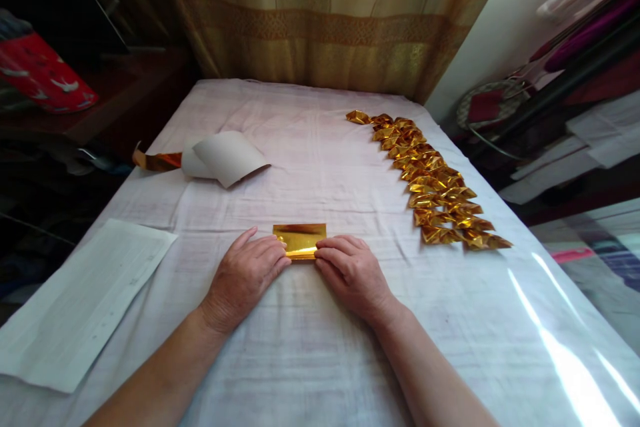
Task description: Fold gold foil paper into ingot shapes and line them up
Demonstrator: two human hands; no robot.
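Observation:
A sheet of shiny gold foil paper (301, 237), partly folded, lies on the white cloth in front of me. My left hand (249, 271) grips its left edge, the thumb at the near fold and the fingertips on top. At the right edge, my right hand (353, 273) pinches the paper between thumb and fingers. A layered fold shows along the near side, between the two thumbs. To the right, several folded gold paper pieces (431, 181) stand in rows running toward the far side.
A curled sheet (227, 155), pale on its upper face, lies at the left back with a gold strip (165, 161) beside it. A white paper sheet (85, 303) rests at the near left. The cloth-covered table (320, 360) reaches a patterned curtain (320, 27). A red container (47, 73) stands at far left.

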